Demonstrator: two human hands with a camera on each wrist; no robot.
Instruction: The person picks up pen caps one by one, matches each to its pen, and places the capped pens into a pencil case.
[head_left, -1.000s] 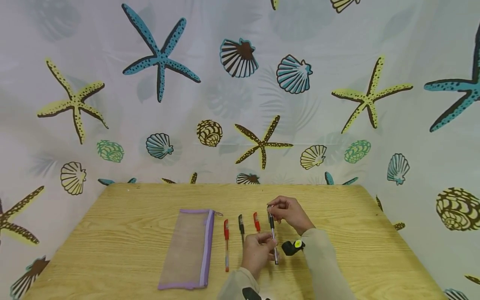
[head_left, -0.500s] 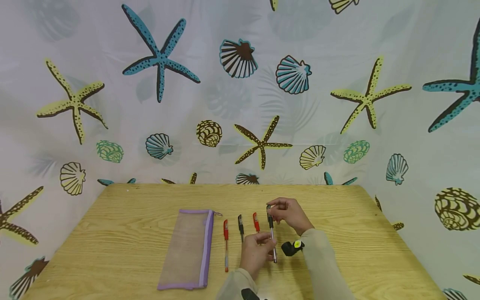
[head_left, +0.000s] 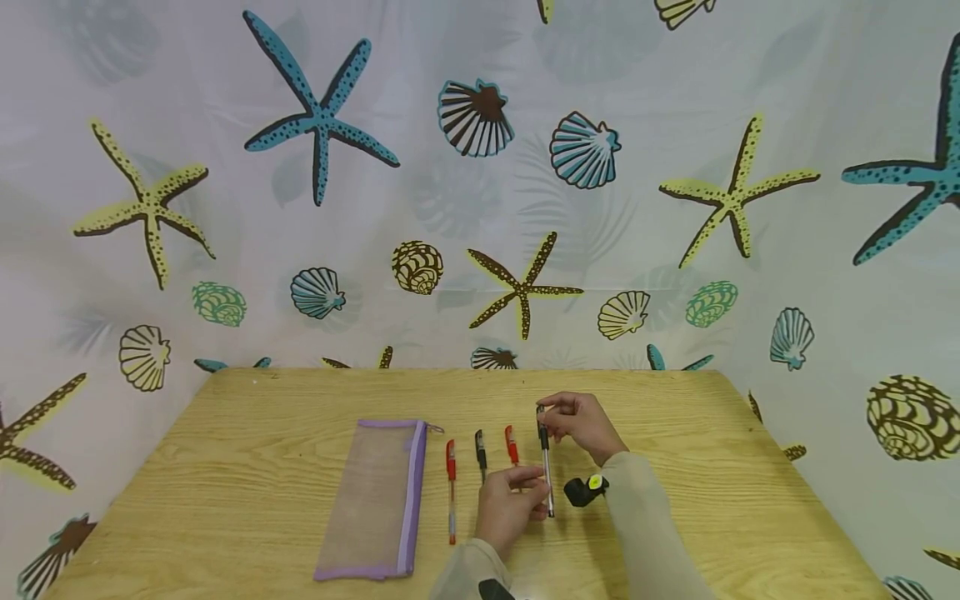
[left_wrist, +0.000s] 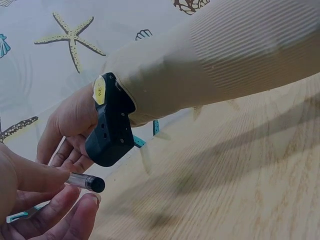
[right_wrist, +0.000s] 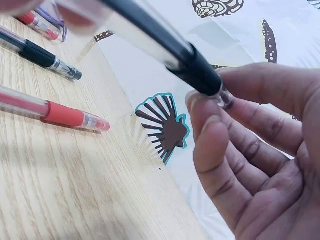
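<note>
A black gel pen (head_left: 547,463) with a clear barrel is held between both hands above the table. My right hand (head_left: 583,423) pinches its far, dark-gripped end. My left hand (head_left: 510,504) pinches the barrel near the close end. In the left wrist view the pen's black end (left_wrist: 95,183) sticks out past the left thumb. The right wrist view shows the black grip (right_wrist: 197,72) running to the right fingertips. To the left lie a red pen (head_left: 512,444), partly hidden by the left hand, a black pen (head_left: 482,452) and another red pen (head_left: 452,492).
Left of the pens lies a flat mesh zip pouch (head_left: 371,500) with purple trim. The wooden table (head_left: 225,483) backs onto a curtain (head_left: 420,192) printed with shells and starfish. A small black wrist camera (head_left: 585,490) sits on the right sleeve.
The held pen has shifted slightly away from the person, and its near end sticks out less past the left hand. Both hands keep their pinch; the pouch and other pens have stayed put.
</note>
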